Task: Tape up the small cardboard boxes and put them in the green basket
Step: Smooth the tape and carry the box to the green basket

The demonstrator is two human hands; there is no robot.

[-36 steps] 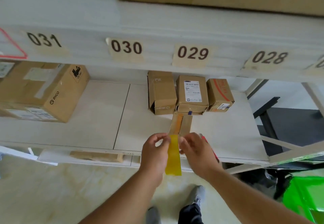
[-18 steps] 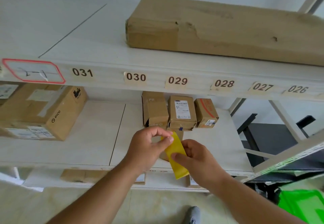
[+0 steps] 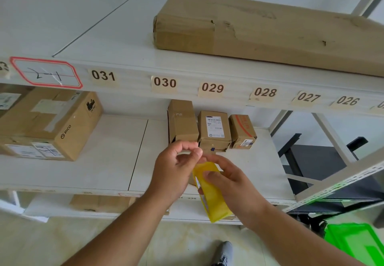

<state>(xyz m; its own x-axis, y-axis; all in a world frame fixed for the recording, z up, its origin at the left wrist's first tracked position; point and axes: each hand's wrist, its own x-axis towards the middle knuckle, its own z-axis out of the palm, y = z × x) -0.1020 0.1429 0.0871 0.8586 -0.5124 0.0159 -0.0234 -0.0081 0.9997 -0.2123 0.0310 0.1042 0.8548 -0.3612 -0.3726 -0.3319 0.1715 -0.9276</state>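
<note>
A yellow strip of tape point(image 3: 212, 199) hangs in front of the middle shelf, tilted with its lower end to the right. My left hand point(image 3: 176, 170) pinches at its upper end with thumb and forefinger. My right hand point(image 3: 230, 184) holds the strip, thumb across its face. A small cardboard box point(image 3: 191, 181) on the shelf behind my hands is almost wholly hidden. Three small cardboard boxes stand in a row further back: a plain one point(image 3: 182, 120), one with a white label point(image 3: 214, 129) and one with red print point(image 3: 242, 130). The green basket point(image 3: 357, 243) shows at the bottom right, on the floor.
A large PICO carton point(image 3: 52, 124) fills the shelf's left end. A long flat carton point(image 3: 270, 28) lies on the upper shelf point(image 3: 124, 43), whose edge carries number labels. A perforated metal rail point(image 3: 340, 182) slants across the right, with dark furniture behind it.
The view has tilted up, showing the upper shelf. Both hands have risen towards the row of boxes, and the strip now tilts with its lower end to the right.
</note>
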